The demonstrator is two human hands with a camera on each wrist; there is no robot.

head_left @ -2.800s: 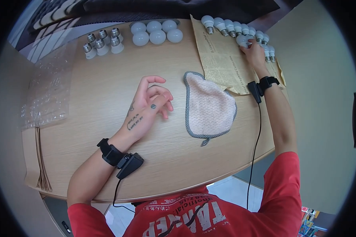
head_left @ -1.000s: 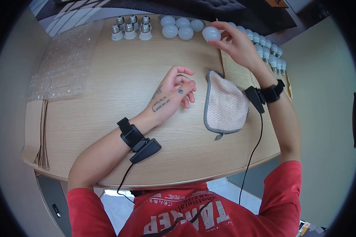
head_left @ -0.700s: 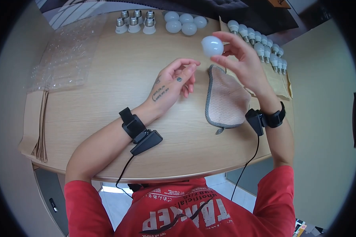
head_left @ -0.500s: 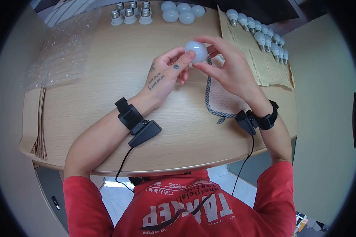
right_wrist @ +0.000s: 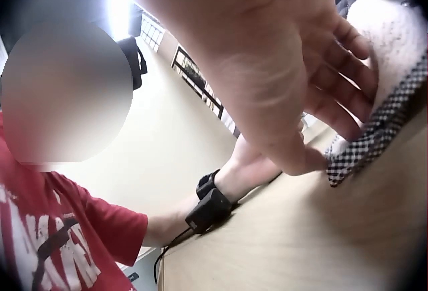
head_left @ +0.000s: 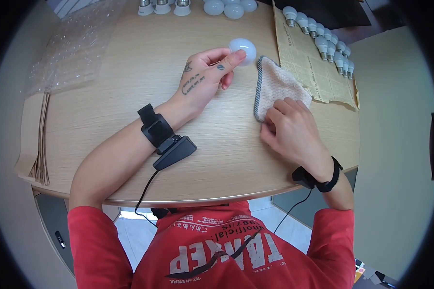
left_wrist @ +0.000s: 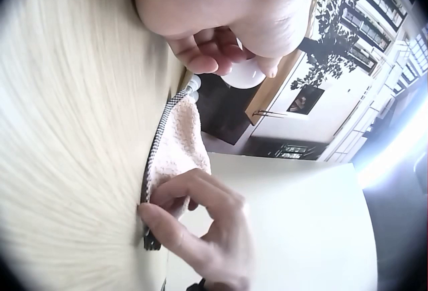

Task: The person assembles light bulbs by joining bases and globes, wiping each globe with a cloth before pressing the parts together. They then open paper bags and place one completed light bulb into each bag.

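Observation:
A white round bulb point(head_left: 242, 47) is pinched between the thumb and fingers of the left hand point(head_left: 202, 82), raised over the table; its base is hidden by the fingers. The same bulb point(left_wrist: 244, 75) shows behind the left fingertips in the left wrist view. Close to the person lies a pale pink cloth point(head_left: 279, 82) with a checkered edge. The right hand point(head_left: 294, 130) touches its near end, fingers bent over the cloth and thumb beside the edge. In the right wrist view, the right hand point(right_wrist: 287, 83) has its fingertips on the cloth point(right_wrist: 388, 43), with no firm grip visible.
Several bulbs point(head_left: 321, 47) lie on printed brown paper point(head_left: 299, 60) at the right. Along the far edge are round white bulbs point(head_left: 234, 10) and metal-ended white pieces point(head_left: 182, 7). Bubble wrap point(head_left: 74, 53) and folded brown paper point(head_left: 31, 139) lie left.
The right hand brought a bulb from the right-hand group to the left hand, let go of it, and moved down onto the cloth. The left hand now holds the bulb alone.

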